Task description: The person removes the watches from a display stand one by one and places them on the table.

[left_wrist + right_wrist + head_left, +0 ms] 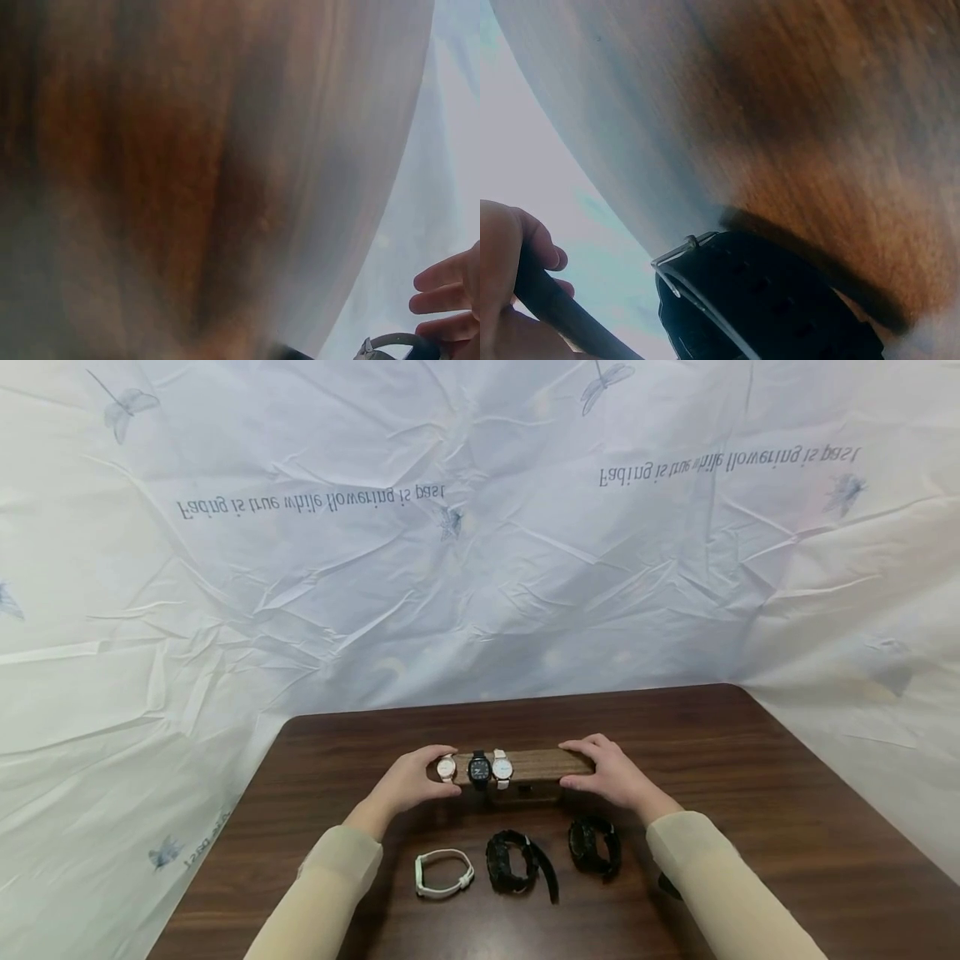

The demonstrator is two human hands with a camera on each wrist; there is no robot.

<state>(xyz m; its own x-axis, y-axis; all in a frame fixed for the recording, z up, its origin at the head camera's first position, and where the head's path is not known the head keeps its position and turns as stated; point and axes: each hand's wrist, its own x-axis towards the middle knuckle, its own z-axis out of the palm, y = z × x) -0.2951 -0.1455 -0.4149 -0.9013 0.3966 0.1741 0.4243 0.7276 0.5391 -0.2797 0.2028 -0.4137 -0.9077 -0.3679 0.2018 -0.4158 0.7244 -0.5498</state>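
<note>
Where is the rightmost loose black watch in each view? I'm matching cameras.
Head: black watch in the front row, by the right sleeve.
Left wrist: not identifiable; only a buckle at the bottom edge.
Right wrist: likely it, filling the lower centre.
Shared landmark: the brown table.

Both arms are reaching forward in beige sleeves; the left hand (411,782) and the right hand (611,774) are curling their fingers, facing each other.
</note>
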